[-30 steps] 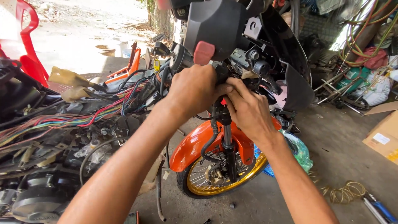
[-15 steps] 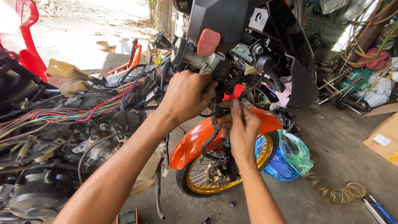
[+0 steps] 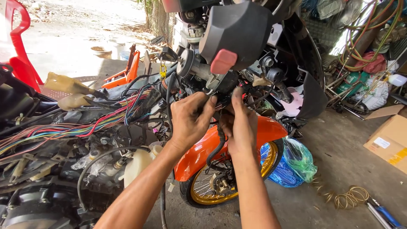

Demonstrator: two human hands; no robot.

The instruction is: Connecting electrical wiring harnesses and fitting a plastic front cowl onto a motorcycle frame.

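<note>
under the black handlebar switch housing point(image 3: 237, 34) with its red button point(image 3: 223, 60), both hands work close together at the front of a stripped motorcycle. the left hand point(image 3: 190, 121) is curled, its fingertips pinched on dark cables point(image 3: 211, 98) just below the housing. the right hand point(image 3: 240, 125) is raised beside it, fingers pointing up and pressed against the same cluster of black parts; whether it actually grips anything i cannot tell, since its back hides the fingertips. the 2 hands nearly touch. a black hose point(image 3: 218, 146) hangs down between them toward the orange front fender point(image 3: 271, 129), which sits over a gold-rimmed wheel point(image 3: 203, 195). to the left, a bundle of multicoloured wires point(image 3: 72, 129) runs across the bare frame, with a whitish plastic tank point(image 3: 137, 165) below it. near the wheel lies a blue-green plastic bag point(image 3: 292, 163); a cardboard box point(image 3: 388, 135) sits well apart at the right, and a red plastic chair point(image 3: 19, 55) stands at the far left.
</note>
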